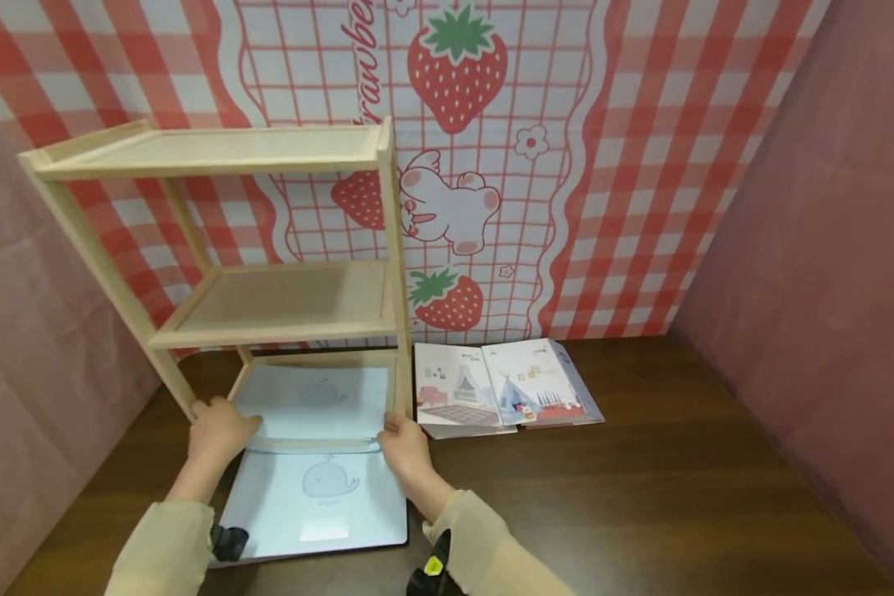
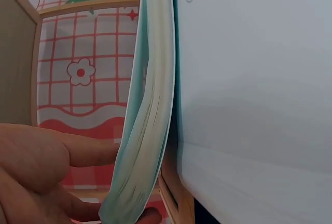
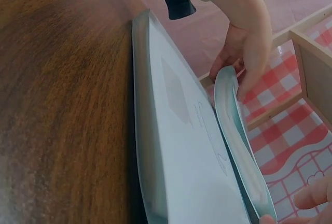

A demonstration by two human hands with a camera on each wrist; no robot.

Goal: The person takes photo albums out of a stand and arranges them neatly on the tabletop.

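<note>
A pale blue notebook [image 1: 283, 406] with a faint whale drawing lies partly over the bottom shelf, its page edge facing me. My left hand [image 1: 219, 430] grips its left end; in the left wrist view the fingers [image 2: 96, 151] are on one cover and a fingertip shows past the other. At the opposite end, my right hand [image 1: 406, 451] pinches the near corner. In front, a second pale blue notebook [image 1: 268, 509] with the same whale lies flat on the table. The right wrist view shows both page edges, the held notebook [image 3: 238, 136] standing slightly apart from the lower cover.
A light wooden shelf unit [image 1: 276, 338] with three tiers stands at the left back. Right of it, an open picture book [image 1: 454, 385] lies on the dark wooden table [image 1: 626, 488]. Behind is a strawberry-patterned cloth [image 1: 641, 165]; pink cloth [image 1: 812, 207] hangs at both sides.
</note>
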